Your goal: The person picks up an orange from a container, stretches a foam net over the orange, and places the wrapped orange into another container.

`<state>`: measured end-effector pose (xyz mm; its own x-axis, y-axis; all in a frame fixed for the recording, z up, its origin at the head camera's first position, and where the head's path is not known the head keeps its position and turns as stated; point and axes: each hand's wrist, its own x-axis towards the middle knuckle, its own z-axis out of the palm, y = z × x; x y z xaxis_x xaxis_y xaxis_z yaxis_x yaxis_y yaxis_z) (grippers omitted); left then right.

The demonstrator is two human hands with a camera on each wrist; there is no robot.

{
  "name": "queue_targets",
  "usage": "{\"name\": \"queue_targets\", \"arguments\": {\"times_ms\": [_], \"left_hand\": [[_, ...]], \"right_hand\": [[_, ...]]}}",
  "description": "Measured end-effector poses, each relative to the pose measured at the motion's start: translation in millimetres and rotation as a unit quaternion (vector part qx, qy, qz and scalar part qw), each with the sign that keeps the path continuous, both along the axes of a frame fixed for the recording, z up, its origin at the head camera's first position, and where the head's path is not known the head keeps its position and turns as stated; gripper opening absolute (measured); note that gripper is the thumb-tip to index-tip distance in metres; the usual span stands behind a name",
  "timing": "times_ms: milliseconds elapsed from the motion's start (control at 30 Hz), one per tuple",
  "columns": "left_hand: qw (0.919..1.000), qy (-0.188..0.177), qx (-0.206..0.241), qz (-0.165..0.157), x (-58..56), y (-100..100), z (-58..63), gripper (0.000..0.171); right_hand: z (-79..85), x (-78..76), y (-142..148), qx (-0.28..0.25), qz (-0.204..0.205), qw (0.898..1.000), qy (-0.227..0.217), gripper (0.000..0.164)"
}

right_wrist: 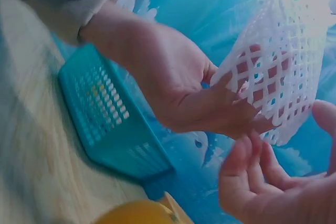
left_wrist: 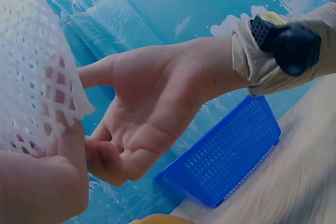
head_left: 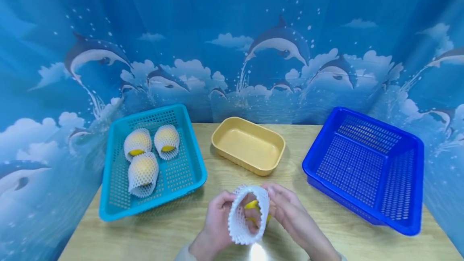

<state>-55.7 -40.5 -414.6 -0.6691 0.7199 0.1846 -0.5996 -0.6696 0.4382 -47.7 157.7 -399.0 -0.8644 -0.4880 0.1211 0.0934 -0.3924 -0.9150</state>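
A white foam fruit net (head_left: 241,233) stands between my hands in the head view, its round mouth turned up toward the camera. My left hand (head_left: 216,224) grips it from the left, with fingers inside the sleeve and the thumb outside. From the right, my right hand (head_left: 295,217) pinches the rim; in the right wrist view its thumb touches the mesh edge and its fingers curl near the left fingertips. Below the net is a yellow fruit (head_left: 251,204), partly hidden by net and hands; the right wrist view shows the top of this fruit (right_wrist: 137,214).
On the left, a teal basket (head_left: 152,208) holds three yellow fruits in foam nets (head_left: 144,170). A tan tray (head_left: 250,148) stands at the table's back middle. To the right is a dark blue basket (head_left: 351,172). A dolphin-print curtain (head_left: 224,19) hangs behind the wooden table (head_left: 203,208).
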Motion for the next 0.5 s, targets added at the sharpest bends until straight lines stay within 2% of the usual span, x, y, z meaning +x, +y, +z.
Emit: {"name": "queue_targets", "arguments": {"times_ms": [67,167,300,367,500], "left_hand": [[0.9997,0.019,0.013,0.000,0.7,0.8,-0.7,0.040],[0.9991,0.038,0.008,0.016,1.7,1.1,-1.8,0.036],[0.9982,0.054,-0.008,0.025,1.9,-0.2,-2.7,0.033],[0.9985,0.047,-0.012,0.026,1.6,-1.6,-2.9,0.033],[0.9991,-0.005,-0.013,0.041,0.7,-4.9,-4.3,0.033]], "right_hand": [[-5.1,-1.9,2.2,-0.048,0.067,0.996,-0.030,0.038],[-12.0,-5.5,4.5,-0.123,0.143,0.979,-0.071,0.046],[-17.1,-9.8,4.9,-0.205,0.175,0.958,-0.093,0.046],[-17.8,-11.6,4.1,-0.241,0.186,0.948,-0.096,0.045],[-17.8,-14.7,3.8,-0.292,0.214,0.926,-0.105,0.046]]}}
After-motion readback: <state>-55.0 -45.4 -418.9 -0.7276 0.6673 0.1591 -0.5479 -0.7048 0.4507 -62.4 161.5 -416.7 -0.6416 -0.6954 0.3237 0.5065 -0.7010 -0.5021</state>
